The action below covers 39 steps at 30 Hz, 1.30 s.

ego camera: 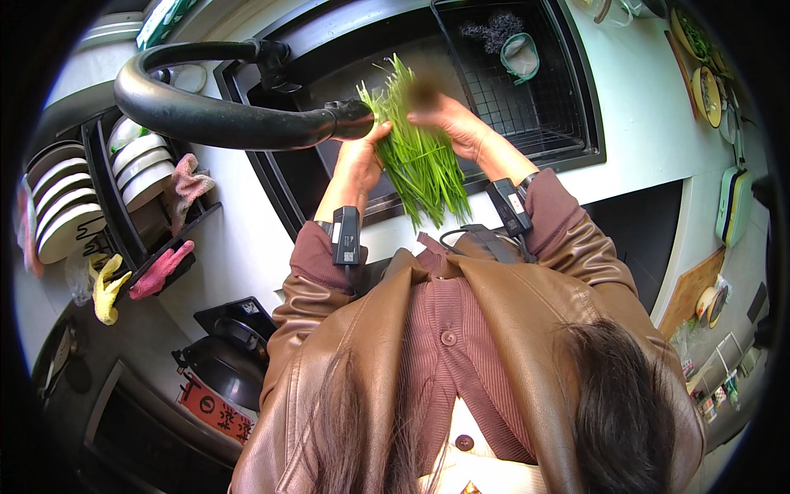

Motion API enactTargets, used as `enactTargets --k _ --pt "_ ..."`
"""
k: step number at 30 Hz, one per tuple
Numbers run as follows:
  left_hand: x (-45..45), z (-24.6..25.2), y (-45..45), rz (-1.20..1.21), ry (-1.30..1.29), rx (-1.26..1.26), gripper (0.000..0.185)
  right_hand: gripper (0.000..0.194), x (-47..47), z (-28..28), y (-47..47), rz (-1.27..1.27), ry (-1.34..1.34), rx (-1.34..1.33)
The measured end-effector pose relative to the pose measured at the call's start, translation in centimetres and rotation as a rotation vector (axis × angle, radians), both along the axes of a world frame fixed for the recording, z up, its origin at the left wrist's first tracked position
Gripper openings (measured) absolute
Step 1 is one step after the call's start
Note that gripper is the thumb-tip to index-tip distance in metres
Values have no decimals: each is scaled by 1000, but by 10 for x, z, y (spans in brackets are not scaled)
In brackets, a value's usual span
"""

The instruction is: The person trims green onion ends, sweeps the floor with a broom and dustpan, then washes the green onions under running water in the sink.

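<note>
A bunch of long green chives (pixel 419 160) hangs over the front edge of a black sink (pixel 339 74), its leafy ends reaching toward me. My left hand (pixel 361 160) grips the bunch from its left side, thumb laid across the stalks. Against the right upper part of the bunch is my right hand (pixel 460 129). A dark blur covers its fingers, so their grip is hidden. The spout of a black faucet (pixel 234 126) ends right beside my left thumb and the upper stalks. Whether water is running cannot be made out.
A black wire basket (pixel 494 117) fills the sink's right side, holding a dark mesh scourer (pixel 494 31) and a green-rimmed sponge (pixel 520 57). Left stands a dish rack (pixel 114 185) with bowls, plates and cloths. A black wok (pixel 225 367) sits lower left. Bowls (pixel 705 96) line the right.
</note>
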<state>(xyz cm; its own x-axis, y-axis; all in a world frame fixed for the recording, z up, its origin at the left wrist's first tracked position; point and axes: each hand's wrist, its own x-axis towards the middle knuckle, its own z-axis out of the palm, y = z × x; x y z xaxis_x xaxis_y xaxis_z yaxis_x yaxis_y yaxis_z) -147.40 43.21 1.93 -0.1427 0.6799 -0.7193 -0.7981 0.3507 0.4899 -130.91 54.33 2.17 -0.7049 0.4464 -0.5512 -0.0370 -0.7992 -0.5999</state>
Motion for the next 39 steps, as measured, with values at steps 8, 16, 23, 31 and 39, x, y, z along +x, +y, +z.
enactTargets --k 8,16,23,31,39 --pt "-11 -7 -9 -97 82 -60 36 63 -23 -2 -7 178 -107 167" --pt "-24 -9 -18 -1 -53 -54 35 50 -17 8 -5 141 25 -35" --pt "-19 -17 -17 55 -55 -86 33 41 -12 -3 -3 64 34 -58" --pt "-15 -6 -11 46 -182 22 37 45 -10 -5 -4 39 24 -64" --pt "4 -2 3 -35 91 43 26 50 -6 3 -5 47 -40 -14"
